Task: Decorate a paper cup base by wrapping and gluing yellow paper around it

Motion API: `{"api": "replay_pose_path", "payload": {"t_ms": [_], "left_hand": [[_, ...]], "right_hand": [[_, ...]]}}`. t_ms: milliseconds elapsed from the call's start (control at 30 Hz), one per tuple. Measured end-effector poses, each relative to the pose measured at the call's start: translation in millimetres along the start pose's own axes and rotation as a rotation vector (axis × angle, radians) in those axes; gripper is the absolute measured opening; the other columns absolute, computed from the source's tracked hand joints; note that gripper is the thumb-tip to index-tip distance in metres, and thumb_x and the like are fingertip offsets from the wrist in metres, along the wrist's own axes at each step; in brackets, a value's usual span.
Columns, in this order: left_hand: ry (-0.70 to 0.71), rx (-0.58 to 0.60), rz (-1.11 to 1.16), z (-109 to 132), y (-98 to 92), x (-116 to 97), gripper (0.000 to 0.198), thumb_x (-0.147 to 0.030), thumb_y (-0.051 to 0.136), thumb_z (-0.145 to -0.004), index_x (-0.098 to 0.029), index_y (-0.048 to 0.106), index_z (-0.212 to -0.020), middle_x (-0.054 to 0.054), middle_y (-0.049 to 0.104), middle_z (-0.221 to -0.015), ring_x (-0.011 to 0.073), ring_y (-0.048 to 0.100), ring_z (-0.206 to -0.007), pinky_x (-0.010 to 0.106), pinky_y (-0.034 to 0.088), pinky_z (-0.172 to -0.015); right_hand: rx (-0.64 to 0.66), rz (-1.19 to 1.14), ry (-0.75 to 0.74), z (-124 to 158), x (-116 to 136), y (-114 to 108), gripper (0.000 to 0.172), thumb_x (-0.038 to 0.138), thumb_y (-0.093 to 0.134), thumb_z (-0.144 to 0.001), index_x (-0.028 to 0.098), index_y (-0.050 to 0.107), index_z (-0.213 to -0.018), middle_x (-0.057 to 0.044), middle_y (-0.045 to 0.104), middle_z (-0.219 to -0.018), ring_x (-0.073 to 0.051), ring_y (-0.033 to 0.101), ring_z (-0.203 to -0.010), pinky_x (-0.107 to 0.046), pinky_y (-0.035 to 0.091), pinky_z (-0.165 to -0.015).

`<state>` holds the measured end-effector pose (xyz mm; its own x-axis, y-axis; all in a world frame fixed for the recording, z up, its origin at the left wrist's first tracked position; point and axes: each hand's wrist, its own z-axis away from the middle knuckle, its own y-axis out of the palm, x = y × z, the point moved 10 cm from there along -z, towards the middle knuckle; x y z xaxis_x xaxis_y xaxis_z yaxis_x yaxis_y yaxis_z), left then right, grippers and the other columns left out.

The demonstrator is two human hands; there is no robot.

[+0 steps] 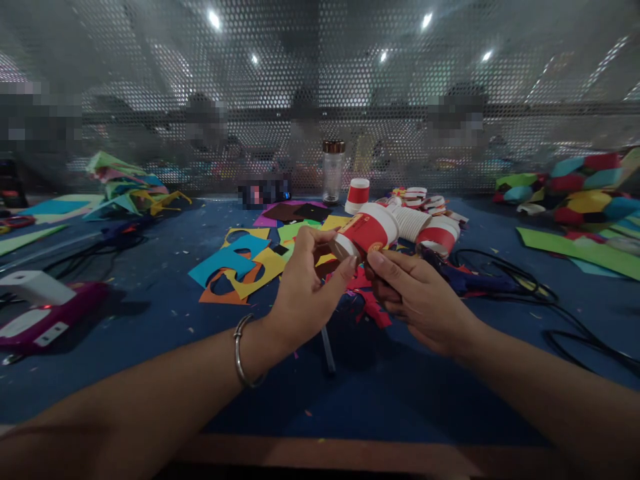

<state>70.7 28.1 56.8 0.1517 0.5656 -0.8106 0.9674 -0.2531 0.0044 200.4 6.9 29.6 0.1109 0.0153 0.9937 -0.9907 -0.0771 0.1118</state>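
Observation:
My left hand (313,273) is closed on a red and white paper cup (369,230), its thumb and fingers around the narrow base. The cup is tilted, with its wider end up and to the right. My right hand (415,293) is closed in a pinch against the cup's lower side. Whatever its fingertips hold is hidden. Beneath the hands lie crumpled red paper scraps (375,308) and a thin translucent stick (328,350). Just behind the held cup are a row of nested white cups (411,223) and another red paper cup (439,235) on its side.
Cut coloured sheets (263,270) lie left of centre. A glass bottle (332,173) and upright cup (358,195) stand behind. A dark blue tool (483,281) trails black cable at right. A purple power strip (65,320) with a white plug sits left. Paper models (585,180) occupy the far right.

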Motion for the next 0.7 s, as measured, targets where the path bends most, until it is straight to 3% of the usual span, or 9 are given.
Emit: {"api": "replay_pose_path", "payload": {"t_ms": [233, 400, 567, 700], "left_hand": [[-0.012, -0.010, 0.008, 1.4, -0.2, 0.8, 0.029, -0.030, 0.072, -0.091, -0.023, 0.050, -0.108, 0.007, 0.068, -0.111, 0.0194, 0.070, -0.105, 0.036, 0.061, -0.091], [-0.164, -0.063, 0.116, -1.2, -4.7, 16.3, 0.032, -0.031, 0.077, -0.086, -0.022, 0.052, -0.105, 0.004, 0.071, -0.103, 0.0180, 0.072, -0.097, 0.034, 0.061, -0.085], [-0.440, -0.092, 0.398, 2.6, 2.7, 43.3, 0.034, -0.040, 0.080, -0.085, -0.020, 0.060, -0.104, 0.004, 0.073, -0.099, 0.0204, 0.073, -0.095, 0.039, 0.064, -0.083], [-0.434, -0.067, 0.449, 3.1, 7.0, 41.5, 0.037, -0.037, 0.086, -0.079, -0.020, 0.063, -0.103, 0.002, 0.074, -0.094, 0.0169, 0.072, -0.089, 0.036, 0.062, -0.087]], "right_hand": [[0.023, 0.021, -0.035, 0.7, 4.4, 1.9, 0.059, 0.069, 0.084, -0.070, 0.021, 0.050, -0.071, 0.012, 0.032, -0.058, -0.003, 0.020, -0.048, -0.018, 0.013, -0.039], [0.019, 0.048, -0.059, -0.1, 7.2, 2.6, 0.058, 0.069, 0.083, -0.072, 0.021, 0.051, -0.071, 0.011, 0.034, -0.060, -0.003, 0.021, -0.048, -0.020, 0.014, -0.040], [0.016, 0.080, -0.056, -0.4, 5.0, 3.5, 0.055, 0.069, 0.082, -0.072, 0.020, 0.057, -0.076, 0.010, 0.037, -0.060, -0.005, 0.027, -0.049, -0.020, 0.019, -0.041], [0.006, 0.059, -0.059, -0.7, 4.4, 2.1, 0.056, 0.070, 0.083, -0.070, 0.020, 0.057, -0.074, 0.011, 0.034, -0.058, -0.004, 0.025, -0.047, -0.021, 0.016, -0.040]]}}
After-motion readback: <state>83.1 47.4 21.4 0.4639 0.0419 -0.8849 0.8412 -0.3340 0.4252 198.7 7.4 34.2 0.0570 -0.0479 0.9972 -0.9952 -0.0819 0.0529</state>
